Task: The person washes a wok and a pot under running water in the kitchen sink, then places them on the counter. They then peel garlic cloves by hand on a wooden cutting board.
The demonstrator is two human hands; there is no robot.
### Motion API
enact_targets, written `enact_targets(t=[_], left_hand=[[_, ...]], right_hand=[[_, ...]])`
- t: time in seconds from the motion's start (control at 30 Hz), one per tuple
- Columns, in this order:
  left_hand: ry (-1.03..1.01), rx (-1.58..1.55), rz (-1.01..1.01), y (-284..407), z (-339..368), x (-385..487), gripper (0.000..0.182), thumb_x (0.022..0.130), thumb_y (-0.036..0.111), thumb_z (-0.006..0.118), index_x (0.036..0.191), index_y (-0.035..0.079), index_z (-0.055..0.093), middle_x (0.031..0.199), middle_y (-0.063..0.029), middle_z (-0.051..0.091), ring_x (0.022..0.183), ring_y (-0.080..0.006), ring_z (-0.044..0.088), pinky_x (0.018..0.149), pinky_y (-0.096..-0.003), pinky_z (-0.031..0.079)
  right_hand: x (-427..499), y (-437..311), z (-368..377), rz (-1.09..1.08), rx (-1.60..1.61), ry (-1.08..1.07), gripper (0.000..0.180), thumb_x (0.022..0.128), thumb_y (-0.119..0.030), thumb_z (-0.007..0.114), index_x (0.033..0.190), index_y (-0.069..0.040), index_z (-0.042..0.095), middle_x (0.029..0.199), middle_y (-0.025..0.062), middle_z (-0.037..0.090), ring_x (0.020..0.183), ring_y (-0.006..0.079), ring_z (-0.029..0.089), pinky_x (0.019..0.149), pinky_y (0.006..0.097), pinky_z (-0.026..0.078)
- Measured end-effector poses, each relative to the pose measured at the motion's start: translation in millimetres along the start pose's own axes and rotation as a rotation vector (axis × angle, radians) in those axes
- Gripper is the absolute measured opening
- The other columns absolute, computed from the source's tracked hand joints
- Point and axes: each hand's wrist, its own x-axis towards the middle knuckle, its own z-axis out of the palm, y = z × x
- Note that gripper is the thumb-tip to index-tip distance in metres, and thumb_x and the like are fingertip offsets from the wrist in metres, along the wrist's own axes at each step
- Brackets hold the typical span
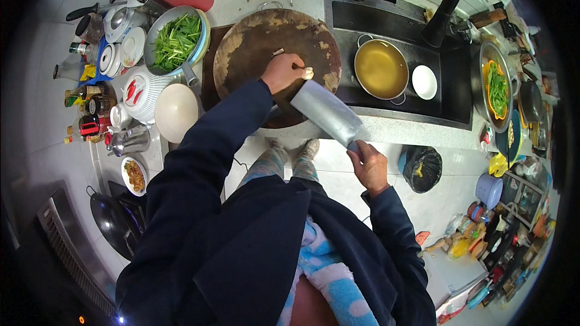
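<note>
Over the round wooden chopping board (253,31), my left hand (284,71) pinches a small whitish piece of food (308,73), which looks like a garlic clove. Another small pale piece (277,51) lies on the board just beyond my knuckles. My right hand (371,167) grips the handle of a cleaver (327,111) in front of the counter's edge. The cleaver's broad blade slants up and left, and its far corner comes close to the pinched piece. Whether the blade touches the board cannot be made out.
Right of the board, a black sink (453,72) holds a golden two-handled pot (380,69) and a white bowl (424,82). To the left stand a pan of cut greens (177,41), a cream bowl (176,113) and a white strainer lid (142,93) with red chillies. A lined bin (423,170) sits below.
</note>
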Motion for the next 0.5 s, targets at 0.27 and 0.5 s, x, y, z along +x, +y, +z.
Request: enact_targets(t=[0.27, 0.5], left_hand=[[0.357, -0.362, -0.129, 5, -67, -45, 0.019, 0.090, 0.012, 0.064, 0.102, -0.001, 0.070, 0.101, -0.0063, 0.070, 0.099, -0.0152, 0.062, 0.091, -0.0281, 0.045], [0.337, -0.447, -0.211, 4, -73, -79, 0.018, 0.090, 0.007, 0.062, 0.104, -0.001, 0.069, 0.103, -0.0042, 0.067, 0.099, -0.0126, 0.059, 0.090, -0.0258, 0.043]], right_hand=[[43, -5, 15, -0.133, 0.312, 0.324, 0.038, 0.085, -0.010, 0.073, 0.119, 0.004, 0.061, 0.077, 0.0152, 0.061, 0.059, 0.0283, 0.059, 0.055, 0.0370, 0.048], [74, 8, 42, -0.131, -0.083, 0.091, 0.037, 0.092, -0.027, 0.064, 0.118, -0.001, 0.060, 0.082, 0.0183, 0.066, 0.069, 0.0362, 0.067, 0.060, 0.0440, 0.053]])
